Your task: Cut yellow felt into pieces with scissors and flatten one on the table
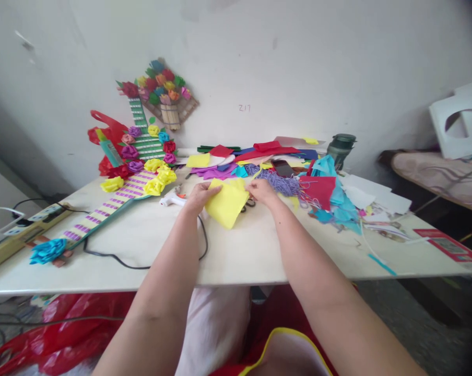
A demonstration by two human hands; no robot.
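A yellow felt sheet hangs over the middle of the white table. My left hand pinches the sheet's upper left edge with closed fingers. My right hand is curled at the sheet's right edge, touching it, with scissors partly hidden just under it. A white glue gun lies left of my left hand, its black cord running across the table.
Piles of coloured felt, purple yarn, a phone and a green flask sit behind. Paper-flower decorations lie at the left, with a power strip. Turquoise scraps and papers spread right.
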